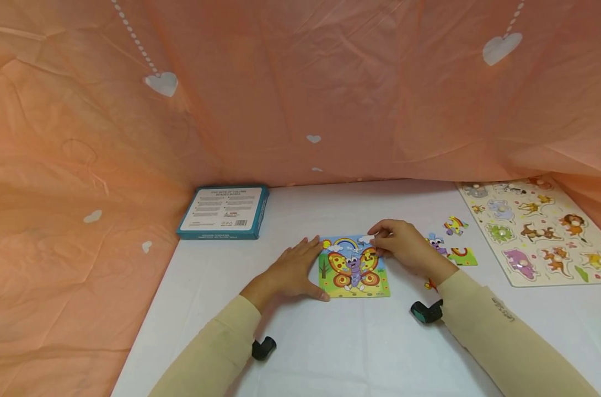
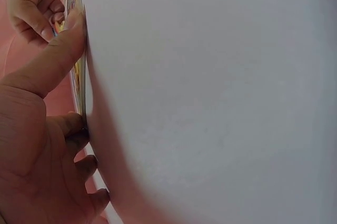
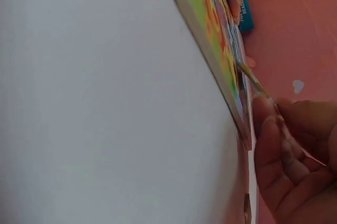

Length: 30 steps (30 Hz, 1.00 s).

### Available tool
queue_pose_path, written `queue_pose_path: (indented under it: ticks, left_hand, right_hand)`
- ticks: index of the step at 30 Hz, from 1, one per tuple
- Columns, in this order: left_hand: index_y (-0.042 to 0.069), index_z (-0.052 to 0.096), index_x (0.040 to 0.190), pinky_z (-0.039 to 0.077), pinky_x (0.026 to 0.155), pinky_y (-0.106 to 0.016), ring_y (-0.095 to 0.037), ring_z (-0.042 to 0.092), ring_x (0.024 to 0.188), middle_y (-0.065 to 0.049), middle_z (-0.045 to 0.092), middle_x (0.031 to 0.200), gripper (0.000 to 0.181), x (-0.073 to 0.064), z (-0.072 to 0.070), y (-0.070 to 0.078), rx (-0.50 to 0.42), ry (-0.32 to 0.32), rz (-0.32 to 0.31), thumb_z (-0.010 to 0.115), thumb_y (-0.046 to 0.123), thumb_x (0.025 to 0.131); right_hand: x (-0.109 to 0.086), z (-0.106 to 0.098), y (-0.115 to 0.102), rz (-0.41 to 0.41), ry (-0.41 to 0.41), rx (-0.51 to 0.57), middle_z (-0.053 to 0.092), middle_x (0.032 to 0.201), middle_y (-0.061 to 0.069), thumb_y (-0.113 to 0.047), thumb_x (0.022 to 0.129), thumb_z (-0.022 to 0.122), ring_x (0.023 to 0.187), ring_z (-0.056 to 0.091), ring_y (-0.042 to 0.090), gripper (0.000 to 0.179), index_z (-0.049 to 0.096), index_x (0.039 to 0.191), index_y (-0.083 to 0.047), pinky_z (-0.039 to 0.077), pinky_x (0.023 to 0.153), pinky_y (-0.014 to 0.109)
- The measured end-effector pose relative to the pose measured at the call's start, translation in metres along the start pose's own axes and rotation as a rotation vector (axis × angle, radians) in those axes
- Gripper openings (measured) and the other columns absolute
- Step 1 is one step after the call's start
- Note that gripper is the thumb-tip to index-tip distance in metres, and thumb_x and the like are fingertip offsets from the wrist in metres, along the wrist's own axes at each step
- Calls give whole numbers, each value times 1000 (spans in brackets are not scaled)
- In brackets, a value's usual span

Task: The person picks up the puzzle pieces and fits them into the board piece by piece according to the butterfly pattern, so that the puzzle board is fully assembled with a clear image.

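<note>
A square butterfly jigsaw puzzle [image 1: 354,270] lies on the white table in the head view, with a rainbow and a tree printed on it. My left hand [image 1: 293,270] is spread along its left side, thumb at the lower left corner and fingertips at the upper left. At the upper right corner, my right hand [image 1: 400,245] pinches a thin puzzle piece [image 3: 254,80] between thumb and fingers. In the right wrist view the piece is tilted, its lower end right at the board's surface. The picture on the piece is mostly hidden.
Loose puzzle pieces [image 1: 463,256] lie right of the board, partly behind the right hand. Farther right is a wooden animal peg board [image 1: 534,231]. A teal and white box [image 1: 223,213] stands at the back left. Orange cloth [image 1: 305,99] hangs behind the table.
</note>
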<state>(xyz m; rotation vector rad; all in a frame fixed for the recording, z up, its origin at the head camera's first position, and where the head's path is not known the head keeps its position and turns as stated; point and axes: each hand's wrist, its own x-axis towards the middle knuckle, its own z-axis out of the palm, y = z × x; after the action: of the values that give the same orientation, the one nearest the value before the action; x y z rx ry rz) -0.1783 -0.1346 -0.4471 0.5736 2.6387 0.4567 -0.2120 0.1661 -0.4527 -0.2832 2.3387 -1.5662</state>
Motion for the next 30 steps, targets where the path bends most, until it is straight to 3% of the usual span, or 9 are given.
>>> queue_pose_path:
  ticks: [5, 10, 15, 22, 30]
  left_hand:
    - [14, 28, 174, 11, 131, -53, -27, 6, 166, -3, 16, 181, 124, 1, 0, 0, 13, -1, 7, 95, 58, 79]
    - [14, 27, 175, 11, 131, -53, -27, 6, 166, -3, 15, 181, 124, 1, 0, 0, 22, -3, 6, 94, 58, 80]
    - [15, 27, 175, 10, 131, -52, -26, 5, 166, -2, 14, 182, 125, 1, 0, 0, 8, -6, -6, 95, 58, 79]
    - [16, 27, 175, 10, 131, -52, -25, 5, 166, -1, 15, 182, 124, 1, 1, -1, 3, 1, -7, 95, 58, 79]
    - [16, 27, 175, 9, 131, -51, -25, 4, 166, -2, 14, 182, 124, -1, 1, -1, 1, -3, -10, 95, 57, 80]
  right_hand:
    - [-1, -1, -1, 2, 18, -154, 72, 100, 10, -16, 110, 69, 88, 69, 24, 25, 70, 128, 1, 59, 78, 33]
    - [-5, -4, -4, -74, 47, -348, 72, 103, 5, -22, 109, 70, 92, 67, 23, 25, 74, 126, -4, 55, 84, 42]
    - [-12, -4, -7, -158, 25, -411, 72, 108, 3, -21, 108, 71, 98, 65, 24, 25, 76, 126, -5, 55, 90, 48]
    - [-22, -10, -3, -193, 46, -331, 74, 113, 4, -30, 109, 71, 102, 67, 24, 36, 73, 135, -5, 55, 88, 44]
    - [-38, -38, -5, -161, 34, -59, 68, 131, 23, -32, 118, 52, 110, 66, 39, 47, 58, 151, 1, 58, 78, 35]
